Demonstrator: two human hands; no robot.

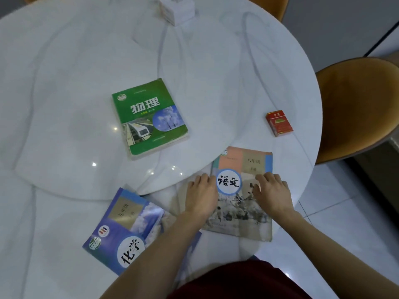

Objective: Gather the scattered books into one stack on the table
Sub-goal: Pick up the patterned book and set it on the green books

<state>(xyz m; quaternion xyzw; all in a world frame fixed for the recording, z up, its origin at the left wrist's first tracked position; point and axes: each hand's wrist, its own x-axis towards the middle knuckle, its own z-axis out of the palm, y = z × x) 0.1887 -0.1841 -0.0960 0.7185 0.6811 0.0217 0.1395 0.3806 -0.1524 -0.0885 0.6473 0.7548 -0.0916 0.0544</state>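
Three books lie apart on the round white table [64,61]. A green physics book [149,118] sits flat near the middle. A blue chemistry book [125,231] lies near the front edge, partly under my left forearm. To its right is a pale Chinese-language book [241,167] with a round blue-rimmed title badge, its far end resting on the raised turntable. Both hands are on this book. My left hand [201,195] covers its left edge, and my right hand [272,190] presses on the right half of the cover with bent fingers.
A raised round turntable [86,180] covers most of the table. A red cigarette pack [279,123] stands near the right edge. A white tissue box [176,8] is at the far side. An orange chair [356,104] stands close on the right.
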